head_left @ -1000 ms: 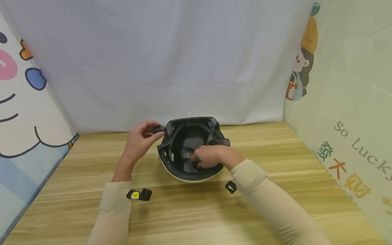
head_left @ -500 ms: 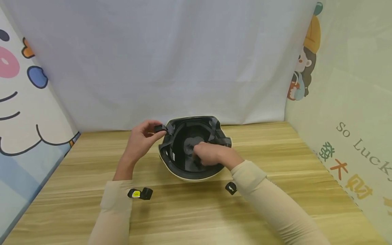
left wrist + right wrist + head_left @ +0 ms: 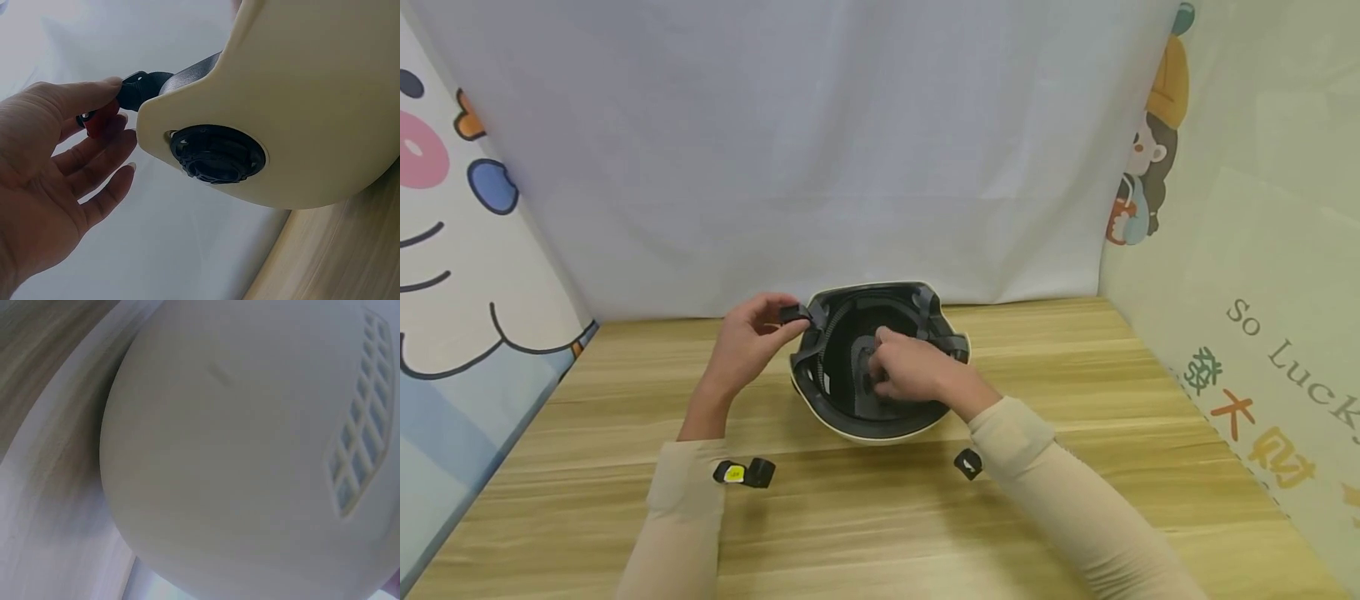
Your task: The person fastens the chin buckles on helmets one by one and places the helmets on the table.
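- Currently, the helmet (image 3: 880,432) sits hollow side up on the table (image 3: 850,517).
- The left hand (image 3: 745,342) pinches a buckle (image 3: 103,120) on a strap (image 3: 137,92) between thumb and fingers, beside the helmet; a loose pinch could let it slip.
- The right hand (image 3: 913,367) bends its fingers inside; whether they hold anything cannot be told. Pushing off-centre might rock the helmet.

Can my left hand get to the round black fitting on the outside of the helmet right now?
Probably yes: the round black fitting on the helmet sits near your left hand, with nothing visible between, though that hand may have to release the black strap it pinches.
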A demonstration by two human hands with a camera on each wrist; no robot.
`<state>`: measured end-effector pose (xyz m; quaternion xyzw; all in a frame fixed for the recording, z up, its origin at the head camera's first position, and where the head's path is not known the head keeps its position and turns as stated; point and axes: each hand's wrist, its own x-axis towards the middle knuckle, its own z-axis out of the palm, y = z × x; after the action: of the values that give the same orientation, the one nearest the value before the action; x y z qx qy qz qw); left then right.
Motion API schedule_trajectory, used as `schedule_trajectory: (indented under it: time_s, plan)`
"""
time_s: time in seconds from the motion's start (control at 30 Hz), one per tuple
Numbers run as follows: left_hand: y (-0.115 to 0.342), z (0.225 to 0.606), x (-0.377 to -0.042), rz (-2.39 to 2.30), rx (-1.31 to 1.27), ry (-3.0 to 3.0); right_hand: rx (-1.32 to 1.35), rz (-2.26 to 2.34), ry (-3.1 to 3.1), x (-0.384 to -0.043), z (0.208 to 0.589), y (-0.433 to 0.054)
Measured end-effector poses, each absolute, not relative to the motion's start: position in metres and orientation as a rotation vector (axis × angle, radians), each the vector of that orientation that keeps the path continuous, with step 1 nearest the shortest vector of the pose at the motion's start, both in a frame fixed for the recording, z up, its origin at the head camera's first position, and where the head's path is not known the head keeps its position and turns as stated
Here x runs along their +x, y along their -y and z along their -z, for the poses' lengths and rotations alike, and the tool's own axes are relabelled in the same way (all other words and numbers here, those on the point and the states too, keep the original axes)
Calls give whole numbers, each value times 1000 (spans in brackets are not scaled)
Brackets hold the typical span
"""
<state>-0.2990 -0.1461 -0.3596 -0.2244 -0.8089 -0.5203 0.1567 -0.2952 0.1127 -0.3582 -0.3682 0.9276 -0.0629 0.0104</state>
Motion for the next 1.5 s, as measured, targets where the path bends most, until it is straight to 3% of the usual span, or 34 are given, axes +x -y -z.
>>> schedule_trajectory:
  time_s: [0.3,0.67,1.0,1.5]
  plan:
    - [146,358,-299,1521,-685,2290,-1377,223,-3134,-299,352,-116]
    - [145,358,-298,1518,-713,2309,-1057,519,-3089,-296,348,-117]
    - [140,362,-299,1524,-731,2347,-1257,753,-3077,-300,354,-121]
    - [140,364,-298,1482,-734,2384,-1338,865,-3098,-299,359,-120]
